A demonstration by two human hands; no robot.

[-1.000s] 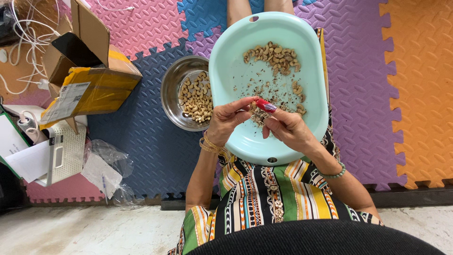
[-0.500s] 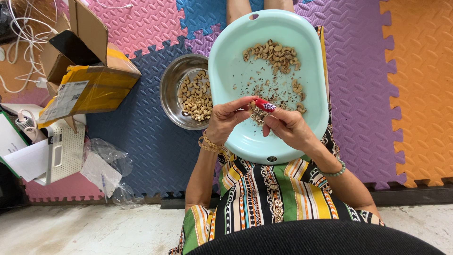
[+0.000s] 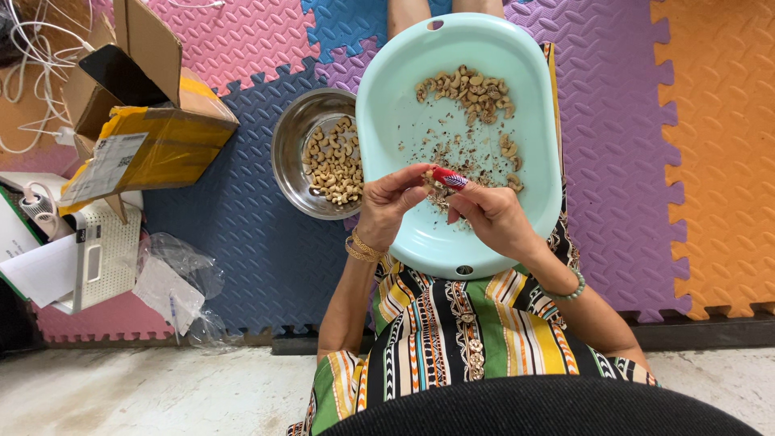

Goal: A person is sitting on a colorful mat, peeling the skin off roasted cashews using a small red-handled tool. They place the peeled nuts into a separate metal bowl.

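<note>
Where both thumbs pinch, one cashew (image 3: 436, 187) between left hand (image 3: 391, 206) and right hand (image 3: 492, 214)

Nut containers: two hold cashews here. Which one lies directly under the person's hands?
The pale turquoise oval tray on the lap; both hands meet over it, while the round steel bowl sits beside it on the mat.

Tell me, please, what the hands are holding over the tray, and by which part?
Left hand and right hand meet fingertip to fingertip over the mint tray, pinching something small among the nuts; what it is, and where gripped, cannot be told.
</note>
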